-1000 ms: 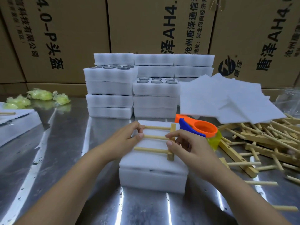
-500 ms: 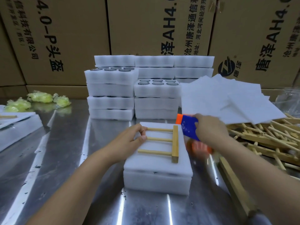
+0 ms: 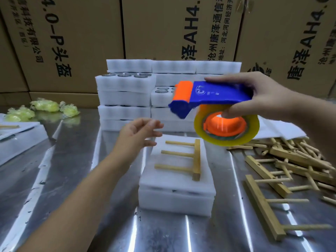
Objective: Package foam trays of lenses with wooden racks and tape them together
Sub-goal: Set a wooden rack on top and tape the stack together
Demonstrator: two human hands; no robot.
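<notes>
Right grip (image 3: 263, 99) clamped dispenser (image 3: 214, 93) at tray's (image 3: 176, 195) 1 o'clock | left grip (image 3: 140, 133) spread apart, empty, at 10 | unheld rack (image 3: 189, 159) could shift if tape tugged

Along the back, a wall of brown cardboard boxes (image 3: 87, 42), printed in black with Chinese characters and "AH4" (lettering turned on its side). Below, a shiny metal desk (image 3: 60, 179), streaked with reflections and dotted with small dark specks. At far left on it, near the boxes, a cluster of crumpled yellow-green plastic wads (image 3: 44, 105), mirrored faintly in the surface.
</notes>
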